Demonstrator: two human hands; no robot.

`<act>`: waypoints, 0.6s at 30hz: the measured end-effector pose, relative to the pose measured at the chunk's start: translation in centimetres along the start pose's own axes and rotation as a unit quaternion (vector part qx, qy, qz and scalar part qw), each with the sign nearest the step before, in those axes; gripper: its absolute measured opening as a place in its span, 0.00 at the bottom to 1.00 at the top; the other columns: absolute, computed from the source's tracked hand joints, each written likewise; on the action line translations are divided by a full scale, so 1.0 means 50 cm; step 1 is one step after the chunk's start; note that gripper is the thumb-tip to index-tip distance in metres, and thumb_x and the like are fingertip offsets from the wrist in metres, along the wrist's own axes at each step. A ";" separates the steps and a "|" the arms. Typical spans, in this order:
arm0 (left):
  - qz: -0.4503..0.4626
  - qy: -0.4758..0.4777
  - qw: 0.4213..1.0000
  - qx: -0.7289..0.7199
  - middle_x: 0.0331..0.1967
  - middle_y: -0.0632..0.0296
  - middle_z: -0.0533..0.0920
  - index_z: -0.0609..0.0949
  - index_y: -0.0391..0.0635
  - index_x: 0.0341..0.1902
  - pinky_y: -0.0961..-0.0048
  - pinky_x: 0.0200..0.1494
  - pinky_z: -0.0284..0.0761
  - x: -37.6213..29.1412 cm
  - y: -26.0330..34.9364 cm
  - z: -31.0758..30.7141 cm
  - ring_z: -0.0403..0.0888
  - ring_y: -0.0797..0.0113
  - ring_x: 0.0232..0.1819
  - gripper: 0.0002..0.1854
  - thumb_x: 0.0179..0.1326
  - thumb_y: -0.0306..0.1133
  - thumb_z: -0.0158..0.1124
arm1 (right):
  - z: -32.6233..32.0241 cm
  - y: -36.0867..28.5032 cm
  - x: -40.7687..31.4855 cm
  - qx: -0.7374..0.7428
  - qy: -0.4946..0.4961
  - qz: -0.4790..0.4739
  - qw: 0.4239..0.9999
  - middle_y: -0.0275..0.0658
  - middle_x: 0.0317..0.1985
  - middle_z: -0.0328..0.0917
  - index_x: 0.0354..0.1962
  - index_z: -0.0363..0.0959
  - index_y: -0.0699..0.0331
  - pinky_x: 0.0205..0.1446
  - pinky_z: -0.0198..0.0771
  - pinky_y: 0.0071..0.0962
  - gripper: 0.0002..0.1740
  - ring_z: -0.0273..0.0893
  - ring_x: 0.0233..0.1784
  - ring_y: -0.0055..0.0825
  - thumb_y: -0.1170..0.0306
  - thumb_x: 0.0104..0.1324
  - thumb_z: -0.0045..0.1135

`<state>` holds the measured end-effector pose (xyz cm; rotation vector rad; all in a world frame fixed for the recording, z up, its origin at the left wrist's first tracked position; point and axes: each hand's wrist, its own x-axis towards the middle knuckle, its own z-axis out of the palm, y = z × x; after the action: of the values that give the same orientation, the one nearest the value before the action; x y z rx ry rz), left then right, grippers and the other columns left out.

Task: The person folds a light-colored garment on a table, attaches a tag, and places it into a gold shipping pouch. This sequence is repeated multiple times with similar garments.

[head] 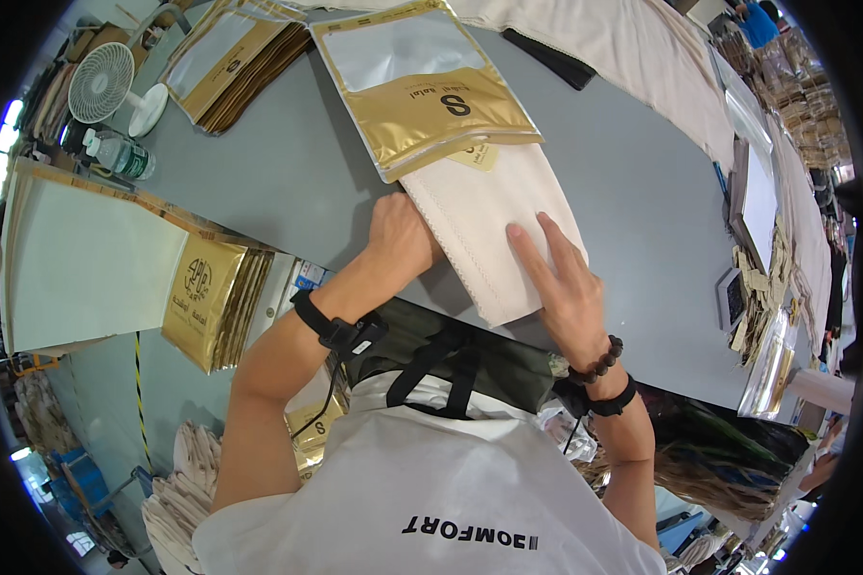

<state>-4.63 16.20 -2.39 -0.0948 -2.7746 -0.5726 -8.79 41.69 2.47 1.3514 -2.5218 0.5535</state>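
Note:
A folded cream cloth with a stitched edge lies before me, held a little above the grey table. Its far end runs to the open mouth of a gold-and-clear plastic bag, and a small gold card shows on the cloth there. My left hand is curled at the cloth's left edge; its fingers are hidden beneath. On the right edge, my right hand rests two extended fingers on top of the cloth, with the thumb out of sight.
Stacked gold bags lie at the far left, near a white fan and a plastic water bottle. More gold bags stand left of the table. Cream fabric drapes along the far edge, and a black strip lies near it.

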 end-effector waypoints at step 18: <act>-0.002 -0.072 0.996 -0.050 0.20 0.52 0.84 0.81 0.43 0.62 0.52 0.27 0.80 -0.105 0.114 -0.050 0.84 0.45 0.22 0.23 0.69 0.44 0.67 | 0.228 0.022 0.176 0.143 0.069 -0.049 0.986 0.44 0.53 0.85 0.55 0.82 0.59 0.61 0.76 0.52 0.22 0.82 0.56 0.48 0.61 0.65 0.63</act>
<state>1.79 20.43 0.29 -0.1588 -2.8848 -0.7318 -14.79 30.76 -4.82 1.4657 -2.3173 0.9824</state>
